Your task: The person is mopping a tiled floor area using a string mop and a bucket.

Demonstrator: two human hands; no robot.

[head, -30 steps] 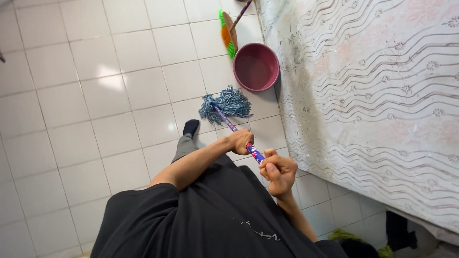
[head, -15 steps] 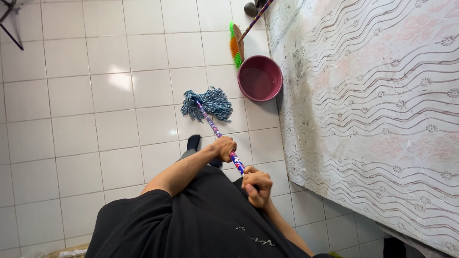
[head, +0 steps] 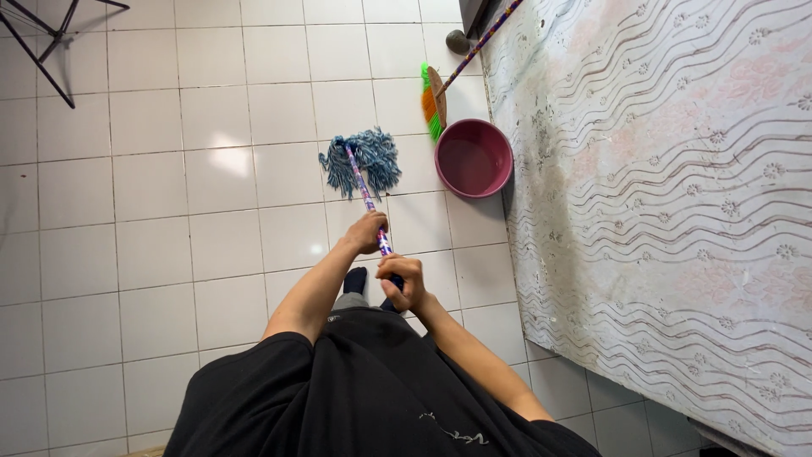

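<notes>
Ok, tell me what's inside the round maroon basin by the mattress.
The round maroon plastic basin shows only its smooth dark-pink bottom; no object lies in it. Whether a thin layer of water covers the bottom cannot be told. The green-and-orange broom head stands outside, beside its rim.

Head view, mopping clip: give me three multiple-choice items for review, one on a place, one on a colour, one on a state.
1. Where does the mop head lie?
A. in the basin
B. on the floor tiles left of the basin
C. on the patterned cloth

2. What colour are the mop strands?
A. blue
B. yellow
C. white

3. How is the mop handle held?
A. left hand only
B. by neither hand
C. both hands closed on it

Answers:
1 B, the mop head rests on the tiles beside the basin.
2 A, the strands are blue.
3 C, the left hand and the right hand both wrap the mop handle.
</notes>
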